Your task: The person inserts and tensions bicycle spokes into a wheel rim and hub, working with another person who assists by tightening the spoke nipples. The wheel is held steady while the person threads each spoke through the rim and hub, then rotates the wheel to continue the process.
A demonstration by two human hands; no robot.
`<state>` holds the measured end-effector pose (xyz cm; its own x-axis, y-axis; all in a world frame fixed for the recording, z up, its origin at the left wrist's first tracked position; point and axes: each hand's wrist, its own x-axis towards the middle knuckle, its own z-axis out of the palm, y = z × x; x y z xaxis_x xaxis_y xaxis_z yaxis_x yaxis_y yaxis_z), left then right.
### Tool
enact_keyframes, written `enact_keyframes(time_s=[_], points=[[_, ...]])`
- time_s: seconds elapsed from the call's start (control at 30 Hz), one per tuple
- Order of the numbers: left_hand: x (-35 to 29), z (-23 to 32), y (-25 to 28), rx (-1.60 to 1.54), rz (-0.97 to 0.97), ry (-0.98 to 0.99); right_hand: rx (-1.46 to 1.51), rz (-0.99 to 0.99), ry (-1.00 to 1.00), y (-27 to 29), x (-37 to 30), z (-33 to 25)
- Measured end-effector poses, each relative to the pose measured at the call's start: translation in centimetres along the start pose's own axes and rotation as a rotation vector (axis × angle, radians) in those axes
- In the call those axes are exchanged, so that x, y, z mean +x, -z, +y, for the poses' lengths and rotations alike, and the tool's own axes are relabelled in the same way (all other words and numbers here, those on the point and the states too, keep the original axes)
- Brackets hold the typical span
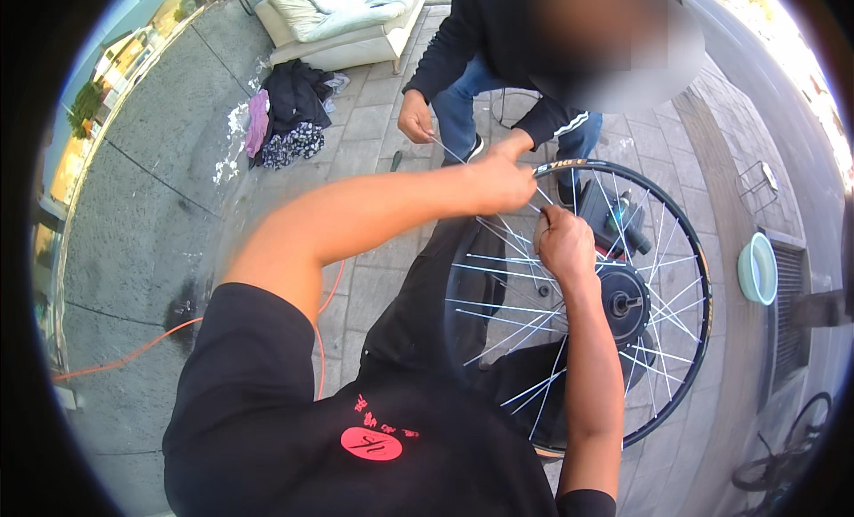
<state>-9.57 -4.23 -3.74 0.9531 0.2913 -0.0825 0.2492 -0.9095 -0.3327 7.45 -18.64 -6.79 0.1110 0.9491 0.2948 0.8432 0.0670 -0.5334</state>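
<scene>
A spoked wheel point(706, 277) with a black rim and a large dark hub point(625, 305) stands tilted before me, against my legs. My left hand point(507, 184), slightly blurred, is closed over the upper left of the rim, its fingers partly hidden. Among the silver spokes point(498, 259), above the hub, my right hand point(567, 243) makes a fist. A pale rounded edge shows beside its fingers, too little to name. Opposite me a crouching person in a dark jacket holds a thin metal rod point(440, 145) in one hand; that person's other hand point(513, 144) is beside my left one.
Behind the wheel lie a dark case point(578, 216) and a teal-and-black power tool point(623, 216). A light green basin point(757, 269) stands right, by a drain grate point(789, 290). An orange cord point(133, 355) crosses the ground left; clothes point(294, 108) lie near a pale sofa point(356, 41).
</scene>
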Motion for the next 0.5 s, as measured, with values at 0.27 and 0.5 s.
enact_keyframes(time_s=[0.27, 0.5], points=[[-7.1, -1.3, -2.5, -1.542, 0.208, 1.036, 0.02, -0.005, -0.048, -0.1, 0.1, 0.8], [-7.0, -0.1, -5.1, -1.846, 0.215, 1.112, 0.027, -0.039, -0.056, 0.3, 0.0, 0.1]])
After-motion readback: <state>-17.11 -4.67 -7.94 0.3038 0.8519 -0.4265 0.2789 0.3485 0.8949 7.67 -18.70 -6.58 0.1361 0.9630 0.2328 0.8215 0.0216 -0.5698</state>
